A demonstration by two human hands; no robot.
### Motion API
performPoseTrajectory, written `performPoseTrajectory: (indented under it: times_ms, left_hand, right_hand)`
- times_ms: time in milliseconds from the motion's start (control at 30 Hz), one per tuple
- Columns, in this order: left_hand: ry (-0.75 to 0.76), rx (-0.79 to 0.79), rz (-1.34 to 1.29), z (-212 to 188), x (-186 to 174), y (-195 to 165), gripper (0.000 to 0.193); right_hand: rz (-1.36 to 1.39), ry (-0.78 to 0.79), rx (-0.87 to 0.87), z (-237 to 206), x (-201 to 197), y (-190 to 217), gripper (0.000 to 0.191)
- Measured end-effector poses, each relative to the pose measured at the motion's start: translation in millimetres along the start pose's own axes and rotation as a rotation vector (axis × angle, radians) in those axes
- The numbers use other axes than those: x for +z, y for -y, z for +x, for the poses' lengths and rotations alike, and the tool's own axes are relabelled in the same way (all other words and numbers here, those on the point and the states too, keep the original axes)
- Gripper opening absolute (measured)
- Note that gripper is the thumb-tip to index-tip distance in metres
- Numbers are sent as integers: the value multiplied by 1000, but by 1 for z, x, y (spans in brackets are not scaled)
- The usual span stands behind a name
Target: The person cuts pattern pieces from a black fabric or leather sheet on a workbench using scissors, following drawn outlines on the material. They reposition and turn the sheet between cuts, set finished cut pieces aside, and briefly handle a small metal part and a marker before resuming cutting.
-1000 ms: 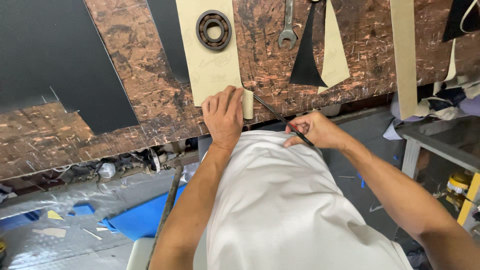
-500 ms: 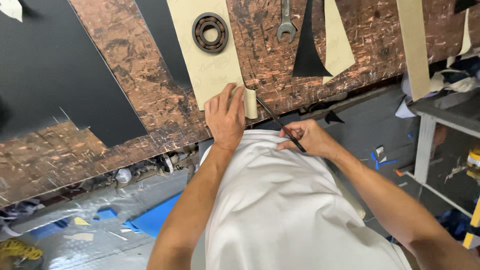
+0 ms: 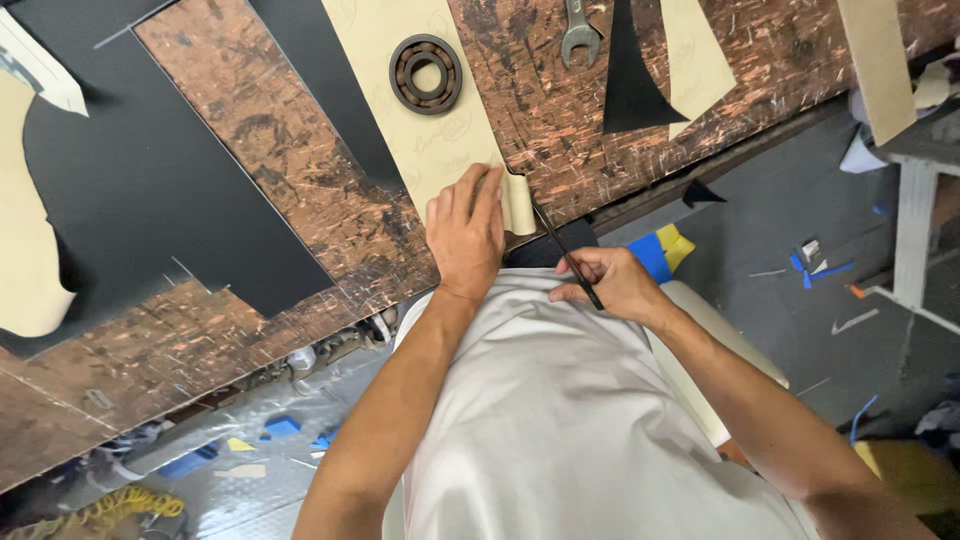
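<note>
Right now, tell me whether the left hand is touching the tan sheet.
Touching. The head view shows the left hand pressed flat on the tan sheet at the table's edge, fingers spread over it.

tan paper sheet point(image 3: 400, 120) | black sheet point(image 3: 150, 190) | mottled brown board point(image 3: 300, 150)

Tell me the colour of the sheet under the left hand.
Pale tan sheet, pressed flat by the left hand; the head view shows it.

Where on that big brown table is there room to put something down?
Bare board shows between the black sheet and the tan strip, and between the wrench and that strip. It is crowded near the left hand and right hand.
</note>
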State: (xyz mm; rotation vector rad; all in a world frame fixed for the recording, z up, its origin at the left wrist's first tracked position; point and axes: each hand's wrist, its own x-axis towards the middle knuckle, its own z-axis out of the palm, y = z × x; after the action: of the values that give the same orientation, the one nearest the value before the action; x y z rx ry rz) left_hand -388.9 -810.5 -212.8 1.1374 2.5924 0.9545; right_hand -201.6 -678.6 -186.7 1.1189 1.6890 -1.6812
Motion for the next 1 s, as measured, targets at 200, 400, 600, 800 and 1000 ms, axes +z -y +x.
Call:
performPoseTrajectory:
  times_ms: [200,400,600,800,1000]
  left_hand:
    - [64,35,-16,5,-6,4,38]
    - [84,56,-22,8,-9,5,39]
    - [132,67,-31,8,-11,8,46]
    - [152,83,-44,8,-12,11,52]
    - [132,82,-55,9,-12,11,46]
  right_hand:
    - [14,-50,11,-3,15,0,33]
    - [88,-98,-3,-1,30,-3,34]
    - [98,-175,1,2,45,-2,37]
    - [49,-200,-32,1,48,-2,38]
    - [98,-208,15,0,49,0,41]
